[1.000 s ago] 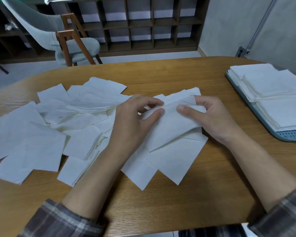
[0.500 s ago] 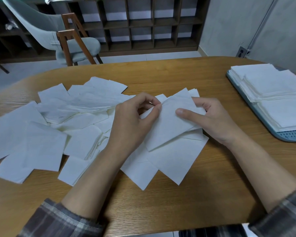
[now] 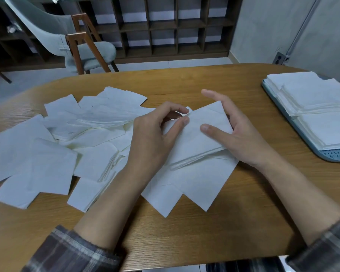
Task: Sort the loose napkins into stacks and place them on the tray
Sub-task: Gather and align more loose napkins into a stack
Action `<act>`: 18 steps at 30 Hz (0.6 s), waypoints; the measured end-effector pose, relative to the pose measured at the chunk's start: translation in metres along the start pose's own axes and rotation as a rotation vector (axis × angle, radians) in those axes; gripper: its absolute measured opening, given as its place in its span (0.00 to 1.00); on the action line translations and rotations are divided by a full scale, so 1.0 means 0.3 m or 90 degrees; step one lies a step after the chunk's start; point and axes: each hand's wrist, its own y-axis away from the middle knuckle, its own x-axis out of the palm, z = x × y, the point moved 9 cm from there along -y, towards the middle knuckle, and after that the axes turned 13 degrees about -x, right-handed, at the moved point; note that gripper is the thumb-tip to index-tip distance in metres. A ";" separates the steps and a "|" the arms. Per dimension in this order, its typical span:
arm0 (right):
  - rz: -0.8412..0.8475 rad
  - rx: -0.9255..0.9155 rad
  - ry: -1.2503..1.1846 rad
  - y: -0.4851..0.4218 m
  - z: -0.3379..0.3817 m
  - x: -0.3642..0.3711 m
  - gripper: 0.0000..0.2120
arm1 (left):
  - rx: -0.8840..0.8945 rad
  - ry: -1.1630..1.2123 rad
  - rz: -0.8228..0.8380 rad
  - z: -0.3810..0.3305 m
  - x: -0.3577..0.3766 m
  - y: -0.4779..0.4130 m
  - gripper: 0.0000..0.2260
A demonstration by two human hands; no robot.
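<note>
The step in hand looks to be squaring up a small stack (image 3: 196,138) of napkins before it goes to the tray (image 3: 334,155). To do it well, I judge that the two hands should press in on opposite edges so the sheets line up, then tap the near edge down on the bench (image 3: 214,222) to settle any sheet that sticks out. The paper is thin and soft, so a light grip is best; a hard squeeze would likely crease the corners. Lifting clear of the napkins underneath should avoid dragging one along by accident.

The left hand (image 3: 151,138) has its fingers curled and pinches the stack's left corner between thumb and forefinger. The right hand (image 3: 243,140) is spread open, its thumb (image 3: 210,130) resting flat on top of the stack and its fingers (image 3: 212,95) reaching straight past the far right edge, so that edge sits in the fork of the hand. Both forearms come in low over the bench in plaid sleeves.

The stack lies tilted on other sheets near the middle of the bench. The loose napkins (image 3: 71,146) are scattered to the left, overlapping. The tray sits well apart at the right edge, bearing finished stacks (image 3: 318,99)
</note>
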 end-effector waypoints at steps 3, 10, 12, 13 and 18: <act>-0.037 -0.009 0.007 -0.006 -0.009 -0.026 0.32 | 0.026 -0.059 -0.018 -0.014 -0.001 0.002 0.08; -0.142 -0.007 -0.143 -0.008 -0.018 -0.083 0.35 | -0.268 0.172 0.159 0.084 0.032 -0.003 0.21; -0.131 0.010 -0.113 -0.006 -0.035 -0.083 0.33 | -0.227 0.105 0.125 0.083 0.023 -0.010 0.23; -0.116 0.029 -0.147 -0.005 -0.042 -0.077 0.32 | -0.193 0.049 0.106 0.080 0.019 -0.013 0.23; -0.023 0.087 -0.301 0.004 -0.029 -0.035 0.12 | -0.154 -0.010 0.110 0.079 0.036 -0.010 0.26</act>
